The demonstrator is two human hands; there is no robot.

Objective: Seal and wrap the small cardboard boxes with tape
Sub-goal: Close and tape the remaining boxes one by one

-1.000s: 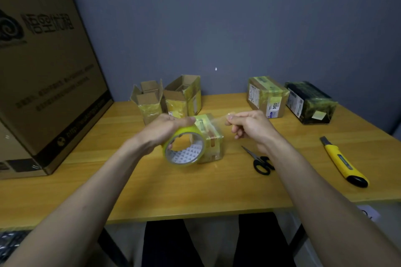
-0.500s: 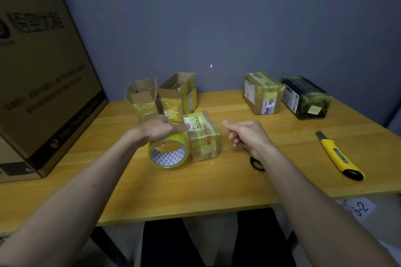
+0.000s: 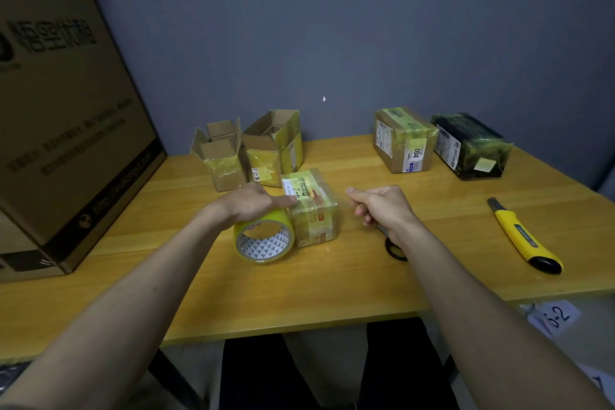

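The left hand point(image 3: 248, 201) lay over the top of the tape roll point(image 3: 265, 238), fingers curved round it, the forefinger reaching onto the label on the small box point(image 3: 312, 206). The roll stood on edge on the worktop point(image 3: 299, 293), touching the left side of the box. The box sat in the middle of the worktop, already covered in yellowish tape. The right hand point(image 3: 382, 206) hovered just right of the box with fingers curled and thumb against forefinger. It looked like a pinch on a free end of clear tape, but no strip was plainly visible between hand and box, so that was only a guess.

The step seemed to be laying another band across the box. To do it well, the strip wanted to be kept taut and level, and the roll kept low and close to the box, so the tape would land flat without creases. The left forefinger would do well to press the tape down on the top face before the right hand lowered its end over the far side. Slack or a twist could make the tape stick to itself.

The scissors point(image 3: 394, 248) lay under the right wrist, and a yellow knife point(image 3: 522, 236) lay further right; either was near enough for the cut. Two open boxes point(image 3: 253, 153) at the back were not yet sealed.
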